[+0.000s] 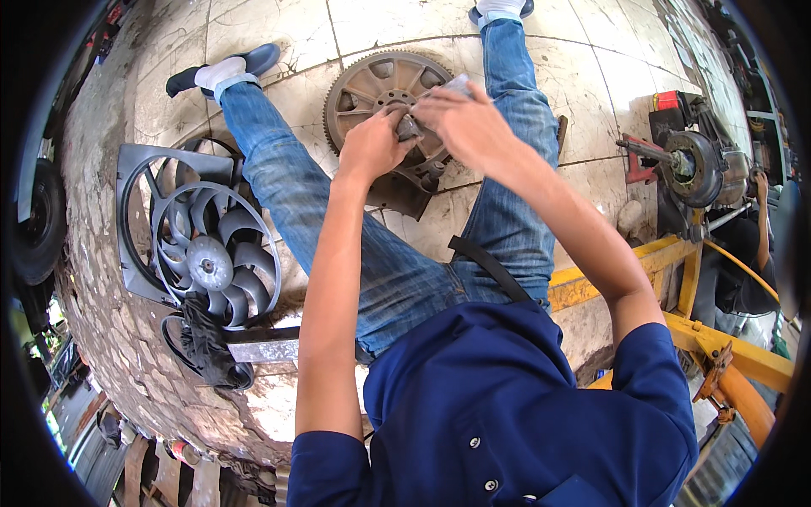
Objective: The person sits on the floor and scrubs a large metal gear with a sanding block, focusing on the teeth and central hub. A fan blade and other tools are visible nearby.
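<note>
Between my outstretched legs lies a toothed flywheel, brown-grey with spokes, flat on the tiles. Over its near part my left hand is closed round a small grey metal part, whose exact kind I cannot make out. My right hand is just right of it, its fingers smeared by motion. A pale grey-white piece shows at the right hand's far side, too blurred to name; whether the fingers grip it is unclear. Below the hands, a dark metal plate with a rounded end sticks out from the flywheel's near edge.
A radiator fan in its shroud lies left of my left leg, with a black cloth beside it. On the right are a wheel hub assembly, a red stand and a yellow frame. Another person's arm shows far right.
</note>
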Tool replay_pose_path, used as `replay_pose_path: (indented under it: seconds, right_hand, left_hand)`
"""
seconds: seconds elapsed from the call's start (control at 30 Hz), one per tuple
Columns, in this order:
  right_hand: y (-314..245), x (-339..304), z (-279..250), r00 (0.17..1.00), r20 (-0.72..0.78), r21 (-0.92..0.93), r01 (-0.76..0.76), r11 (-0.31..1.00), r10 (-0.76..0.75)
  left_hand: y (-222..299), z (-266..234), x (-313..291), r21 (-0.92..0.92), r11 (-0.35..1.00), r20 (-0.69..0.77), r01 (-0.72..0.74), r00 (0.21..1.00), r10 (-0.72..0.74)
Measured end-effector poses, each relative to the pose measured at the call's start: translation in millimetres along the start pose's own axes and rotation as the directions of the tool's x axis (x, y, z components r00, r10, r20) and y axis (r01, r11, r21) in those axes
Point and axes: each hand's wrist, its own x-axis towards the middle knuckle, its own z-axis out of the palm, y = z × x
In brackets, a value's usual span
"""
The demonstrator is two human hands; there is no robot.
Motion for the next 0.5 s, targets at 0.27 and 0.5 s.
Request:
replay_pose_path:
  seconds: [0.27,0.5]
  right_hand:
    - [1.0,-1.8,3.9,1.0,0.013,0.065,-0.016,0.998,0.016]
    - [-7.2,-5.8,6.5,0.999,-0.049,0.077,0.023,0.997,-0.019]
  left_hand:
    - [4.8,-0.1,-3.1,0.034,0.999,0.017,0.014,1.0,-0.015]
    - [6.4,-6.1,-0.3,0.02,0.999,0.034,0.04,0.999,-0.041]
